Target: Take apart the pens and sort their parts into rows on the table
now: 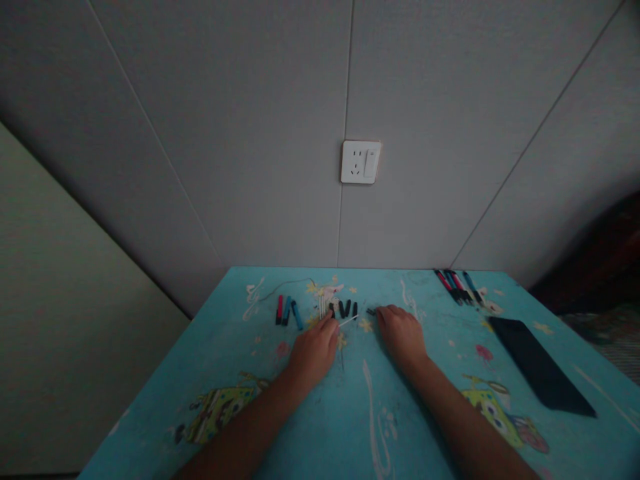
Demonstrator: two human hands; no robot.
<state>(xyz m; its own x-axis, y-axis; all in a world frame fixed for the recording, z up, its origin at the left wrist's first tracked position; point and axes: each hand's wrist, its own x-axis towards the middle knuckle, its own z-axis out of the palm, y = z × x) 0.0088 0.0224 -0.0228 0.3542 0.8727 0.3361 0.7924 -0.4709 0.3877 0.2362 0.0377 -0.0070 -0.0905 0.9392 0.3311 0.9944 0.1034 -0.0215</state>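
My left hand (pixel 316 345) is closed near the middle of the table, and a thin white stick (pixel 349 321), like a pen refill, sticks out from its fingers to the right. Just beyond the fingers lie several short black pieces (pixel 348 308), like pen caps, and a few upright-aligned white sticks (pixel 322 305). To their left rest a red pen barrel (pixel 279 311), a teal one (pixel 287 311) and a blue one (pixel 297 315). My right hand (pixel 403 332) is on the table with its fingers curled together beside small dark pieces (pixel 371 311). Whatever its fingertips grip is hidden.
Several assembled-looking pens (pixel 457 287) lie at the back right of the table. A flat dark pouch or board (pixel 540 365) is by the right edge. The patterned blue tablecloth (pixel 320 427) meets a grey wall with a white socket panel (pixel 361 162).
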